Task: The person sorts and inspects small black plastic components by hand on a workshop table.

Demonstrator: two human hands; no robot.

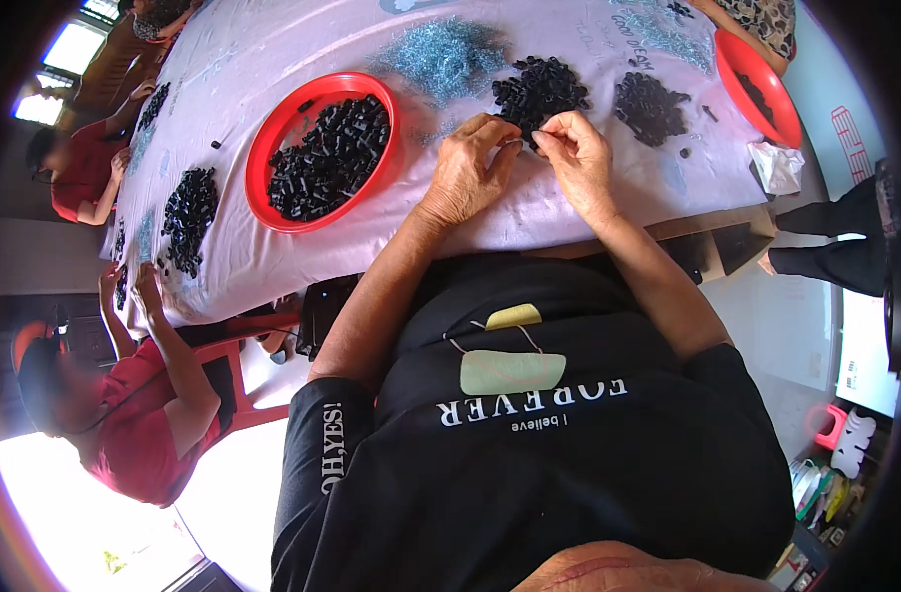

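Observation:
My left hand [478, 163] and my right hand [576, 166] meet close together over the cloth-covered table, thumbs and fingertips pinched. Whatever is between the fingertips is too small to make out. Just beyond them lies a heap of small black pieces [541, 87]. To its left spreads a pile of thin, shiny bluish bits [445, 59], some scattered toward my left hand. A second dark heap [650, 109] of small pieces rests to the right of my right hand. Left of my left hand stands a round red basin [257, 187] holding many short black cylinders [330, 158].
A pale pink cloth [411, 237] covers the table. Another black heap [190, 219] lies at left, near a co-worker in red [140, 424] with both hands at the table edge. More people sit along the far left and far right. A second red basin [781, 109] and crumpled white tissue [776, 168] are at right.

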